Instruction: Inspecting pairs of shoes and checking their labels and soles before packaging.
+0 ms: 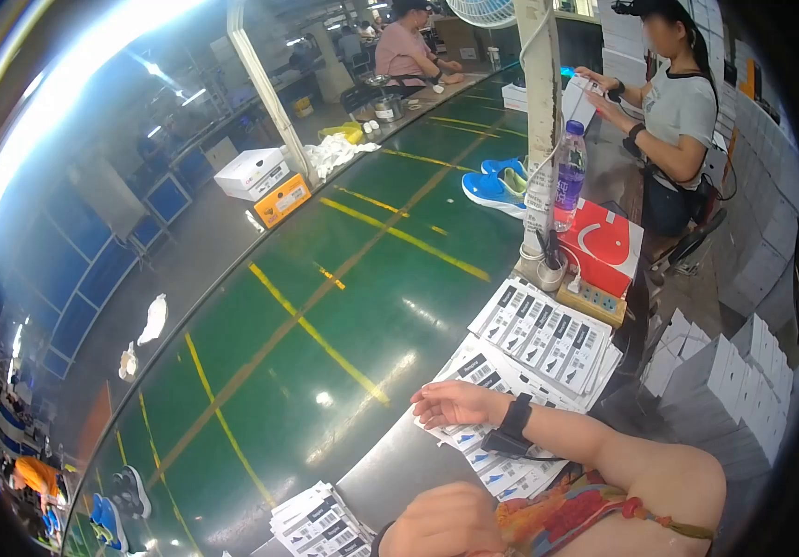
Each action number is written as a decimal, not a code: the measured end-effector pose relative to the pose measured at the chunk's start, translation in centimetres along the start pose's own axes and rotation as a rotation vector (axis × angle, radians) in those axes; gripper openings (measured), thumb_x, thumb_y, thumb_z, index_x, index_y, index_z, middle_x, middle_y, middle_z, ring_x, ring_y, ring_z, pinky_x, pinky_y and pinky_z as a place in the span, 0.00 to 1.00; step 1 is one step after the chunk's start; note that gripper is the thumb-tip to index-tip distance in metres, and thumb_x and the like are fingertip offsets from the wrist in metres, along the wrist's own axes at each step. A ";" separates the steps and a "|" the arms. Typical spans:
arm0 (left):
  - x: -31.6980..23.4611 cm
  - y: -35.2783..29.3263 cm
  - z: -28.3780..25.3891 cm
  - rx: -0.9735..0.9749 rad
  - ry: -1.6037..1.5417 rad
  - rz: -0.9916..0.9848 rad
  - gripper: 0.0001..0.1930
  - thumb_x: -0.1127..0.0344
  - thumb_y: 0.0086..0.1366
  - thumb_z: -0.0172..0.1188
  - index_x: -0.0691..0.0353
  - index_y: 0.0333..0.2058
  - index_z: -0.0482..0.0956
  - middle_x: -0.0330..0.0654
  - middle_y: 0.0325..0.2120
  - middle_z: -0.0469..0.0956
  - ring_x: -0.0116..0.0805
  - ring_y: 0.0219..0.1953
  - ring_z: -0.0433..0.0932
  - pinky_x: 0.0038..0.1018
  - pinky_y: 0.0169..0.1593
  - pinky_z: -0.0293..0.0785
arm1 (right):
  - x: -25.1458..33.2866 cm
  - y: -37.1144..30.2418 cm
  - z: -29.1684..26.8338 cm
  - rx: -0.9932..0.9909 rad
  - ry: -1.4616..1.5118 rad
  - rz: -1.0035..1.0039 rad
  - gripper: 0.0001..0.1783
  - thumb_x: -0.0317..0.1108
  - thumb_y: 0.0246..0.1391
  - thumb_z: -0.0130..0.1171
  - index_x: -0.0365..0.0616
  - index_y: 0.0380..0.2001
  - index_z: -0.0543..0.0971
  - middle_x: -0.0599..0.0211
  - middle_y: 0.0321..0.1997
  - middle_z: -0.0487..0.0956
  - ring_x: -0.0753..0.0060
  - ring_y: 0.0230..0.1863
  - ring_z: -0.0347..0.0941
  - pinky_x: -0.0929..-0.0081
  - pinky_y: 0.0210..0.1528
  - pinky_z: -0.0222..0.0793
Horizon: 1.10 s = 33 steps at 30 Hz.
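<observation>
My right hand (453, 405) is held over the label sheets (485, 373), fingers loosely bent and apart, with nothing visible in them. A black band (513, 425) with a small dark device wraps that wrist. My left hand (441, 522) is at the lower edge in front of my body, its fingers curled closed; whatever may be inside them is hidden. Beside it, to the left, lies a stack of label sheets (321, 524) printed with barcodes and small blue shoe pictures. Farther up on the right is another pile of label sheets (548, 334).
A green table (325, 306) with yellow tape lines stretches away. Right of it stand a white post (540, 111), a purple-labelled bottle (569, 176), a red box (601, 243) and a power strip (592, 302). Blue shoes (496, 188) sit farther off. A co-worker (682, 121) holds a white box.
</observation>
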<state>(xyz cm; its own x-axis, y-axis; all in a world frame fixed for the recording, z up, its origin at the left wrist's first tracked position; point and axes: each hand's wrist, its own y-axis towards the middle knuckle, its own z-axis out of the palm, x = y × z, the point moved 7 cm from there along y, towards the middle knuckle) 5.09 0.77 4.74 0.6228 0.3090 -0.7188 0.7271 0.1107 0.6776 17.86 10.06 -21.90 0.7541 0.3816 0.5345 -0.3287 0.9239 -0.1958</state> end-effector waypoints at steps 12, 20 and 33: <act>-4.1 -1.7 -1.5 -0.485 0.550 0.309 0.05 0.70 0.59 0.59 0.62 0.31 0.73 0.42 0.22 0.77 0.34 0.21 0.76 0.29 0.26 0.68 | 0.2 0.2 0.5 0.009 0.017 -0.004 0.14 0.35 0.66 0.43 0.36 0.46 0.71 0.58 0.41 0.78 0.64 0.44 0.77 0.67 0.48 0.77; -4.2 -1.4 -1.4 -0.483 0.557 0.328 0.04 0.70 0.59 0.58 0.62 0.32 0.73 0.42 0.21 0.77 0.34 0.19 0.75 0.28 0.25 0.68 | 0.2 0.2 0.7 0.019 0.017 -0.008 0.14 0.34 0.66 0.42 0.36 0.46 0.71 0.58 0.41 0.78 0.64 0.44 0.77 0.67 0.48 0.76; -4.1 -1.9 -0.9 -0.503 0.588 0.319 0.05 0.70 0.59 0.59 0.61 0.31 0.72 0.43 0.25 0.76 0.34 0.20 0.76 0.29 0.25 0.67 | 0.2 0.1 0.7 0.009 0.012 0.000 0.14 0.34 0.66 0.42 0.36 0.46 0.70 0.57 0.41 0.77 0.64 0.44 0.77 0.67 0.47 0.77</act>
<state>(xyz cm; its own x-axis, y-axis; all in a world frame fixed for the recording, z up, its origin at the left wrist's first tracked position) 0.84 0.12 6.54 0.4229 0.8240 -0.3770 0.2391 0.2998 0.9236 17.56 10.23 -21.31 0.7609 0.3820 0.5244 -0.3338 0.9236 -0.1885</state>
